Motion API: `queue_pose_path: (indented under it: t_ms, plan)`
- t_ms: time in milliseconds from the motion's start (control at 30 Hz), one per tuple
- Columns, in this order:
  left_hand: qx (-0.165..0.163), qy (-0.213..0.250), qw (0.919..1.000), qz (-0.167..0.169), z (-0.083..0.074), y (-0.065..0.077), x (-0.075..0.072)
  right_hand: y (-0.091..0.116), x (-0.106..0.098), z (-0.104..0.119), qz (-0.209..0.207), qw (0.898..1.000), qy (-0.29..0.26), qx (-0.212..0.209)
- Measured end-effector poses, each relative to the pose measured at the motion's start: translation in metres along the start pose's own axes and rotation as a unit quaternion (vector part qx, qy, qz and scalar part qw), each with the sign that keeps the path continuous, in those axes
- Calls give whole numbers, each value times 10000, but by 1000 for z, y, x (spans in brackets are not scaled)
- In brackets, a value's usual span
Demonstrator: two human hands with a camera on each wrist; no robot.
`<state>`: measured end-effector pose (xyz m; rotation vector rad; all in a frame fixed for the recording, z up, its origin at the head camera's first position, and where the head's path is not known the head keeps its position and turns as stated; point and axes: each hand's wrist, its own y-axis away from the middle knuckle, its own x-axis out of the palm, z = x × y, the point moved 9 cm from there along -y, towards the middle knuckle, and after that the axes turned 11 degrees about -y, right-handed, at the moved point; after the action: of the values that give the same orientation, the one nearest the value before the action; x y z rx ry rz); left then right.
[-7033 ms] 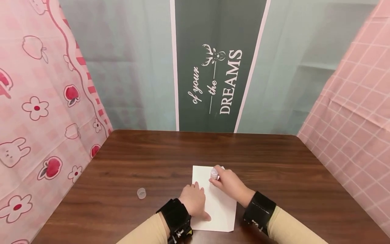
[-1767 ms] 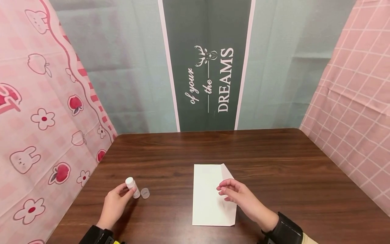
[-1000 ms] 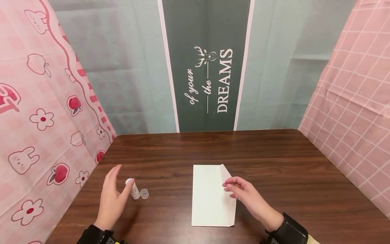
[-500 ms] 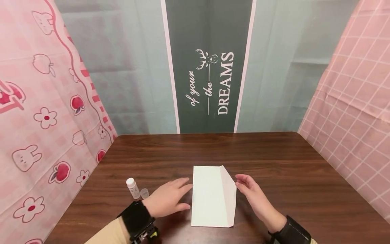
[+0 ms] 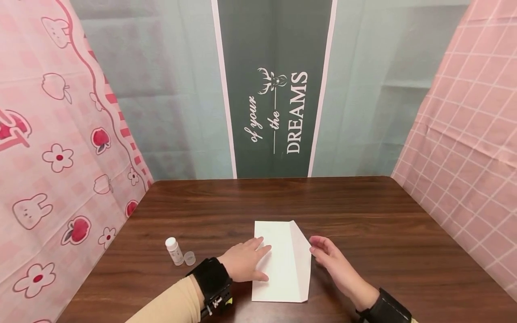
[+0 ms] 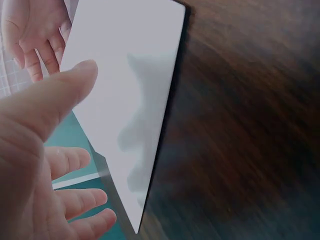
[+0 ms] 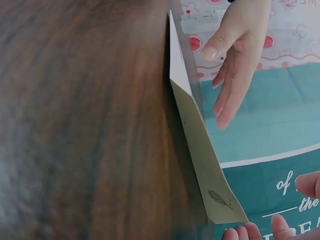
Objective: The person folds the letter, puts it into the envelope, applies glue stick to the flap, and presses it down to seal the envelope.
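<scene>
A white envelope (image 5: 274, 269) lies on the table, its flap (image 5: 300, 264) unfolded to the right and tilted up a little. In the right wrist view a small dark feather print marks the flap's outer side (image 7: 200, 145). My left hand (image 5: 244, 260) is over the envelope's left part with fingers spread, casting a shadow on the paper. Loosely bent, my right hand (image 5: 333, 260) is beside the flap's outer edge; its fingertips (image 7: 245, 232) are close to that edge, and contact is unclear. A white glue stick (image 5: 174, 251) stands upright at the left.
The glue stick's clear cap (image 5: 189, 258) sits at its right side. A dark wooden table (image 5: 363, 215) holds everything. Patterned pink cloth (image 5: 60, 157) borders the left, checked pink cloth (image 5: 468, 157) the right, and a green curtain (image 5: 181, 112) the back.
Earlier my right hand rubbed the stick over the envelope. My left hand then stood it beside the cap, let go, and moved right over the envelope. My right hand shifted to the flap's edge.
</scene>
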<state>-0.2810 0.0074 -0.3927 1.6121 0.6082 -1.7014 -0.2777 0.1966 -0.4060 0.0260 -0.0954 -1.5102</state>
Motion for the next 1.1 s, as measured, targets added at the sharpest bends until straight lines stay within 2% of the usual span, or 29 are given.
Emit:
queue_pose_path:
  t_ms: [200, 400, 533, 633, 767, 833, 900, 1000, 1100]
  plan:
    - [-142, -129, 9990, 407, 3, -8, 16, -1, 4, -6, 186, 9998, 14, 19]
    - [-151, -300, 9977, 582, 0, -9, 18, -1, 9, -12, 406, 9989, 9, 249]
    - [-259, -459, 9971, 540, -1, -11, 16, -2, 21, -14, 923, 9946, 227, 411]
    - [-330, -568, 9963, 553, -2, -12, 16, -3, 35, -14, 1445, 9872, 556, 374]
    - [-385, -633, 9956, 571, -4, -13, 16, -2, 45, -12, 1919, 9766, 935, 247]
    - [-402, -649, 9955, 562, -4, -14, 15, 0, 49, -10, 2172, 9679, 1258, 88]
    - [-414, -668, 9954, 540, -5, -14, 15, 1, 53, -8, 2453, 9526, 1794, -132]
    - [-425, -666, 9955, 517, -5, -14, 14, 4, 60, -4, 2756, 9150, 2881, -614]
    - [-422, -647, 9958, 487, -5, -14, 14, 5, 64, -2, 2867, 8809, 3664, -875]
